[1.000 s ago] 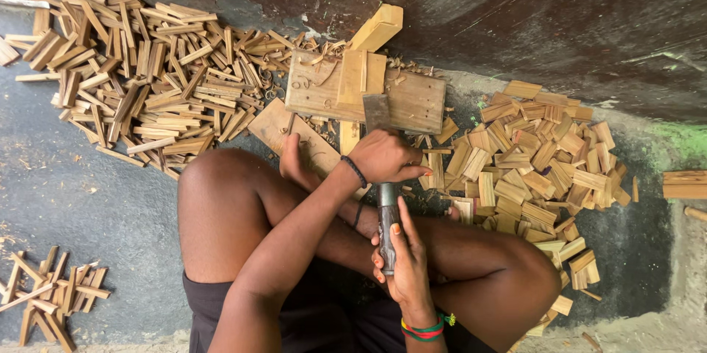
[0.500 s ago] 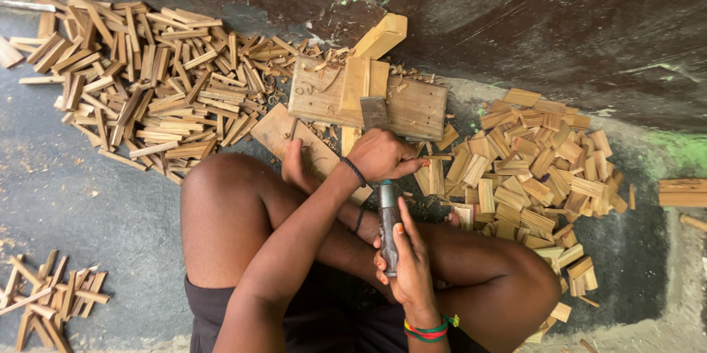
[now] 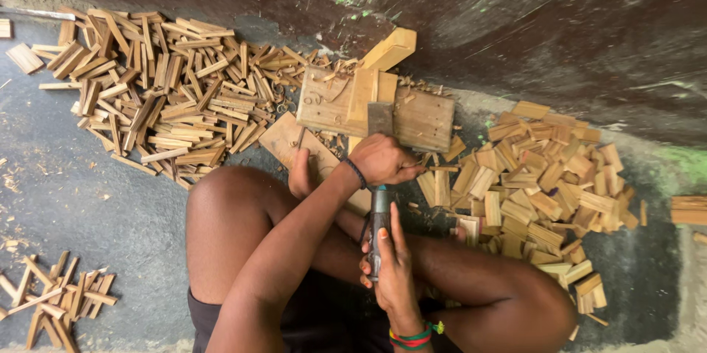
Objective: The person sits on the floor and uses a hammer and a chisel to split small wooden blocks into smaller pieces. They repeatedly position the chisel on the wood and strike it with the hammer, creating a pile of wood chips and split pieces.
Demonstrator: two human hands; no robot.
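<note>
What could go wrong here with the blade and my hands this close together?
The left hand holds a small strip right at the front of the blade that the right hand grips; a slip might cut the fingers. The blade also lies above bare crossed legs, so a slip toward the body could reach skin. The wooden block sits among loose shavings and may shift under pressure.

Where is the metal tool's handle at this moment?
In the head view, the metal tool sits at centre, gripped by the right hand, just below the left hand and wooden block.
</note>
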